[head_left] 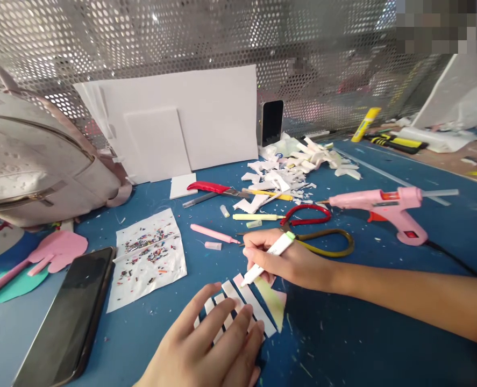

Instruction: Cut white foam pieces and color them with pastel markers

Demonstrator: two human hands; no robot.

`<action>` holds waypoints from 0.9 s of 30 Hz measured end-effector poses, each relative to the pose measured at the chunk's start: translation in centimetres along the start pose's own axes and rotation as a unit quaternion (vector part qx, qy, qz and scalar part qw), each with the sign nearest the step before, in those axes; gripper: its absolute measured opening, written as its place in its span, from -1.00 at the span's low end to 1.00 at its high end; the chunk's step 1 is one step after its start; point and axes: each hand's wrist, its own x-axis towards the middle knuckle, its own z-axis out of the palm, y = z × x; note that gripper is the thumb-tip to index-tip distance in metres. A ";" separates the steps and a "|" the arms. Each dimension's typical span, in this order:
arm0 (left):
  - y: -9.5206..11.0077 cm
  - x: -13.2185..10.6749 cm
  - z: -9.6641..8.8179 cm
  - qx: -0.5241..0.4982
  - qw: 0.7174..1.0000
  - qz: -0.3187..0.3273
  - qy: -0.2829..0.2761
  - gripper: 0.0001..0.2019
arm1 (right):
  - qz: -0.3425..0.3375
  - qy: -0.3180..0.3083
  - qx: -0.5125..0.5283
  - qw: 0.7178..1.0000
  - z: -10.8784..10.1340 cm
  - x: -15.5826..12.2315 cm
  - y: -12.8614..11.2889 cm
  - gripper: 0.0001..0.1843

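Note:
My right hand (pixel 286 263) grips a white marker (pixel 268 259) with a green band, its tip touching a white paper strip. Several white strips (pixel 249 305) lie side by side on the blue table, over a yellow-and-pink paper piece (pixel 273 301). My left hand (pixel 214 344) lies flat on the near ends of the strips, fingers stretched out, pressing them down.
A pink glue gun (pixel 387 207), red-and-yellow scissors (pixel 319 231), a red cutter (pixel 212 188), pens and a pile of white scraps (pixel 286 174) lie behind. A black phone (pixel 71 312), a paper with confetti (pixel 147 258), a grey backpack (pixel 32 161) and white boards (pixel 206 118) are at left and back.

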 end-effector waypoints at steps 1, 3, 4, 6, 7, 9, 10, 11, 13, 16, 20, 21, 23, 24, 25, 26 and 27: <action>0.0 0.0 0.0 0.001 1.000 0.000 0.001 -0.77 | 0.003 0.002 0.000 1.000 0.0 0.0 0.0 -0.67; 0.0 0.1 0.0 0.005 1.000 0.001 0.009 -0.77 | 0.000 0.005 -0.009 1.000 0.0 -0.1 -0.1 -0.67; 0.0 0.1 0.0 0.007 1.000 0.002 0.011 -0.76 | -0.004 0.007 -0.017 1.000 0.0 -0.1 -0.1 -0.68; 0.0 0.1 -0.1 0.009 1.000 0.002 0.015 -0.75 | -0.007 0.004 -0.031 0.999 0.0 0.0 -0.2 -0.67; 0.0 0.1 -0.1 0.008 1.000 0.003 0.016 -0.75 | -0.006 0.000 -0.034 0.999 0.0 0.0 -0.2 -0.65; 0.0 0.1 -0.1 0.005 1.000 0.002 0.013 -0.75 | 0.004 -0.008 -0.027 1.000 0.1 0.0 -0.3 -0.61; 0.1 0.1 -0.1 0.004 1.000 0.001 0.011 -0.75 | 0.007 -0.007 -0.023 1.000 0.1 0.0 -0.2 -0.61; 0.1 0.1 -0.1 0.003 1.000 0.000 0.012 -0.75 | 0.008 -0.003 -0.021 1.000 0.1 0.0 -0.2 -0.63; 0.2 0.1 0.0 0.002 1.000 0.001 0.015 -0.75 | 0.004 0.004 -0.026 1.000 0.1 0.0 -0.1 -0.66; 0.3 0.1 0.1 0.003 1.000 -0.002 0.016 -0.76 | 0.004 -0.008 -0.024 1.000 0.1 -0.1 0.0 -0.59; 0.2 -0.1 0.0 0.005 1.000 -0.002 0.013 -0.77 | 0.004 -0.010 -0.021 1.000 0.0 -0.1 0.0 -0.64; 0.2 0.0 0.0 0.005 1.000 -0.003 0.015 -0.76 | 0.003 -0.010 -0.024 1.000 0.0 -0.1 0.0 -0.65; 0.1 0.0 -0.1 0.003 1.000 -0.003 0.018 -0.76 | 0.002 -0.014 -0.023 1.000 0.0 -0.1 0.0 -0.59; 0.1 0.1 -0.1 0.003 1.000 -0.004 0.018 -0.76 | 0.003 -0.016 -0.017 1.000 0.0 -0.1 0.0 -0.55; 0.1 0.2 -0.1 0.002 1.000 -0.005 0.017 -0.76 | 0.005 -0.016 -0.010 1.000 -0.1 -0.1 0.0 -0.54; 0.1 0.3 -0.1 0.001 1.000 -0.005 0.013 -0.77 | 0.004 -0.016 -0.008 1.000 -0.1 -0.1 0.0 -0.56; 0.1 0.3 0.0 0.002 1.000 -0.005 0.013 -0.77 | 0.002 -0.015 -0.009 1.000 -0.1 0.0 0.1 -0.59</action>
